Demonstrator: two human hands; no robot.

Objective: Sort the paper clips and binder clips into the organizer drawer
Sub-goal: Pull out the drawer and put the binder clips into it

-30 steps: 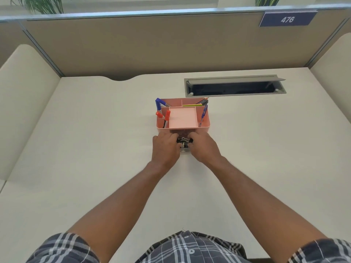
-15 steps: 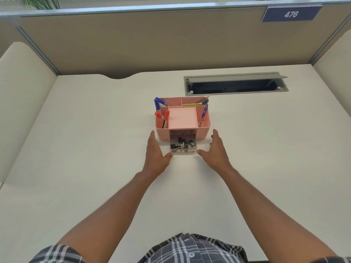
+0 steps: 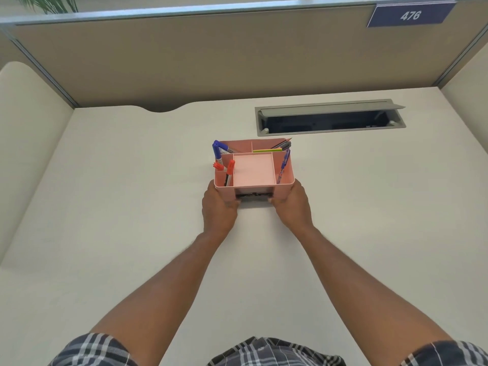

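A pink desk organizer (image 3: 253,171) stands mid-desk with blue and red markers on its left side and pens at the back right. Its small clear drawer (image 3: 253,197) sits pushed into the front slot, dark clips just visible inside. My left hand (image 3: 218,207) grips the organizer's front left corner. My right hand (image 3: 291,204) grips the front right corner. Both thumbs rest by the drawer's front.
A grey cable hatch (image 3: 330,117) lies open in the desk behind the organizer to the right. Beige partition walls enclose the desk at the back and both sides, with a blue sign reading 476 (image 3: 409,15) at top right.
The drawer stuck out with clips showing and my hands lay flat beside it. Now the drawer is pushed in and both hands hold the organizer's front corners.
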